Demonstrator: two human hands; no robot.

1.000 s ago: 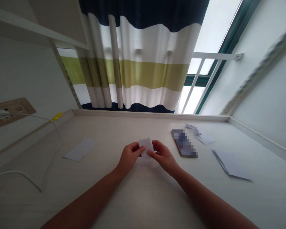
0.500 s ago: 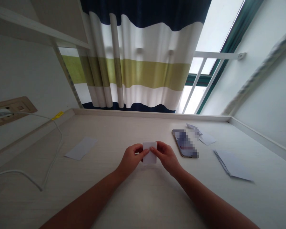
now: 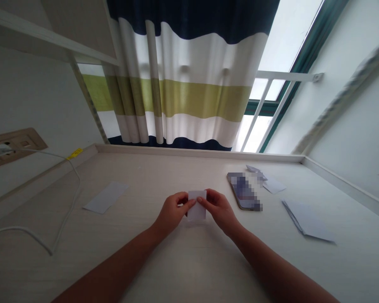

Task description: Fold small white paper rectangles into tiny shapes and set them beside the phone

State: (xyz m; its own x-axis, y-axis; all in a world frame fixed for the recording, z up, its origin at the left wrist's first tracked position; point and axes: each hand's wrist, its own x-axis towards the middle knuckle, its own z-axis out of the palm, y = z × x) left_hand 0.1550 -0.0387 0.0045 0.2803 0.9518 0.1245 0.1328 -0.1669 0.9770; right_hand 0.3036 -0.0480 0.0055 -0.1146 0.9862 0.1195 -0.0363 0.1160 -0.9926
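At the middle of the table (image 3: 189, 269), with bare forearms reaching in from seven and five o'clock, the left hand (image 3: 173, 210) and right hand (image 3: 219, 206) grasp one small white piece of paper (image 3: 197, 213) between them. Both thumbs press on its near face, their tips almost meeting, while the other fingers curl behind its edges; whether its lower edge touches the table, I cannot tell.

Taking that piece as the clock's centre, a stack of white paper (image 3: 308, 221) lies well apart at three o'clock and a single flat sheet (image 3: 105, 198) at nine. At two o'clock, near the right hand, is a phone (image 3: 244, 192), its screen pixelated, with white paper scraps (image 3: 274, 185) just beyond it.

Past the flat sheet, a white cable (image 3: 73, 206) with a yellow tag (image 3: 75, 153) runs up to a wall socket (image 3: 31, 136) at ten o'clock. Farthest off, a striped curtain (image 3: 196, 99) hangs at twelve, beside a white railing (image 3: 286, 75) and window (image 3: 286, 38) at one.
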